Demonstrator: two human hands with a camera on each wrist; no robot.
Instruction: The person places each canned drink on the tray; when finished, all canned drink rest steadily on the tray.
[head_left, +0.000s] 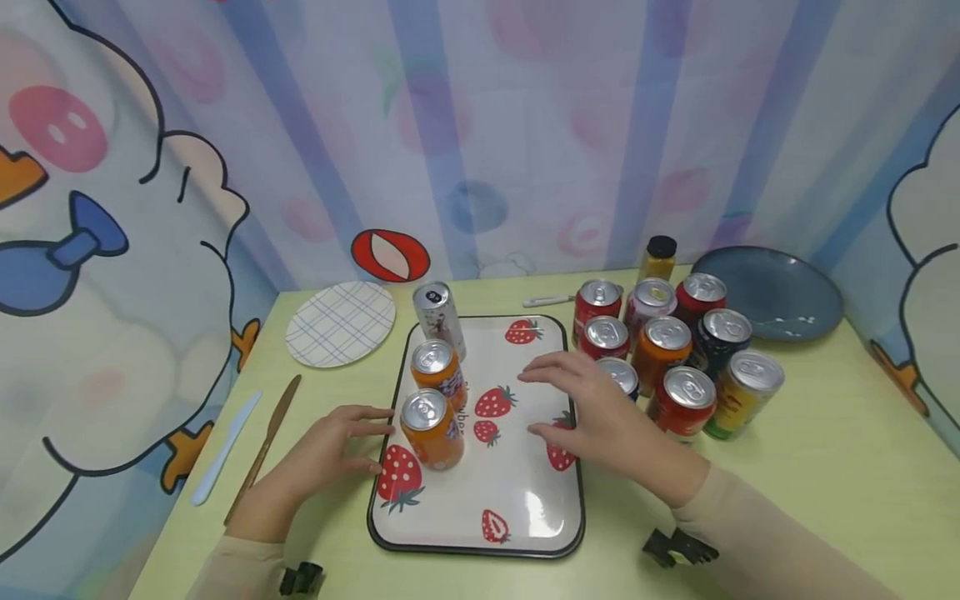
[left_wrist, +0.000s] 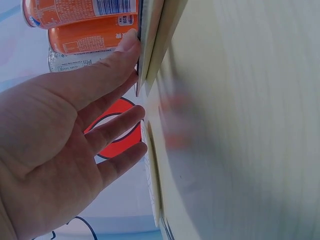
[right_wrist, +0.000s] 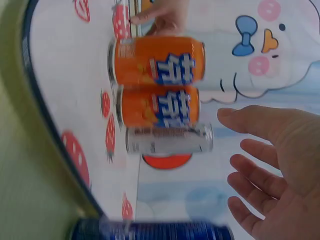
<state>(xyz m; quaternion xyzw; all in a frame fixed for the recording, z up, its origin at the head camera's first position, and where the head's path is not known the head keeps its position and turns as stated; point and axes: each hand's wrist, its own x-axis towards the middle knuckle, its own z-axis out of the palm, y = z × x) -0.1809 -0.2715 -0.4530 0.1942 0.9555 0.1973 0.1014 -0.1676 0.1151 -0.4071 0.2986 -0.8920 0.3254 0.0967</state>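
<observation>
On the strawberry-print tray [head_left: 517, 500], two orange soda cans [head_left: 432, 442] and a slim silver can [head_left: 441, 312] stand upright in a row along the left side. My left hand [head_left: 326, 454] is at the tray's left edge beside the nearest orange can, fingers spread and nothing held. In the left wrist view its thumb [left_wrist: 107, 70] lies by the tray rim; whether it touches cannot be told. Over the tray's right side hovers my right hand [head_left: 592, 417], empty, with fingers apart and loosely bent, left of the grouped cans.
Several upright cans [head_left: 663, 337] crowd the table right of the tray, with a black-capped bottle [head_left: 658, 260] and a dark oval plate [head_left: 780, 292] behind. A small white-handled tool [head_left: 547, 301] lies at the back. Leftward are a checked plate [head_left: 341, 325], a blue knife [head_left: 225, 450] and a brown knife [head_left: 272, 429].
</observation>
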